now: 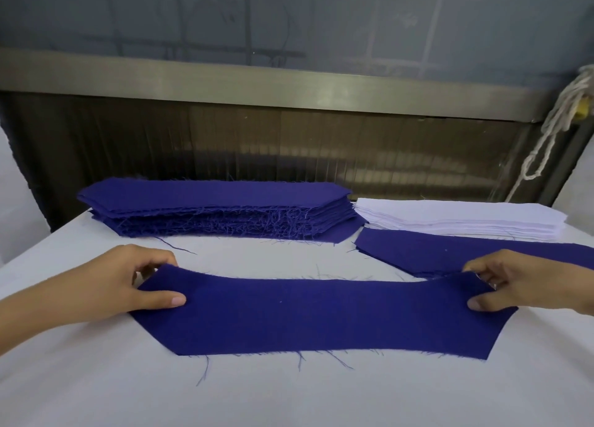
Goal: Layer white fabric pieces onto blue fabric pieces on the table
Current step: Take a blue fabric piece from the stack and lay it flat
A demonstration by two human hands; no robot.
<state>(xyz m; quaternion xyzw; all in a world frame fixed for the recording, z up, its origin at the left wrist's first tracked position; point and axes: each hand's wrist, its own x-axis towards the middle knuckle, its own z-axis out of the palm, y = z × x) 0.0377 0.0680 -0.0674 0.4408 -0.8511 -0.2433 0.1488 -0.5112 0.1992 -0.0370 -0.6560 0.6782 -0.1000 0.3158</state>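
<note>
A long blue fabric piece (321, 317) with angled ends lies across the near middle of the white table (289, 394). My left hand (122, 285) pinches its left end, thumb on top and fingers under the lifted far corner. My right hand (527, 285) pinches its right end the same way. A thick stack of blue fabric pieces (218, 208) with frayed edges sits at the back left. To its right stands a stack of white fabric pieces (456, 217). In front of the white stack lies another single blue piece (450, 253), flat on the table.
Behind the table runs a metal ledge (289, 89) with a dark ribbed panel below it. A white knotted cord (559, 121) hangs at the far right. Loose blue threads lie on the table around the fabric.
</note>
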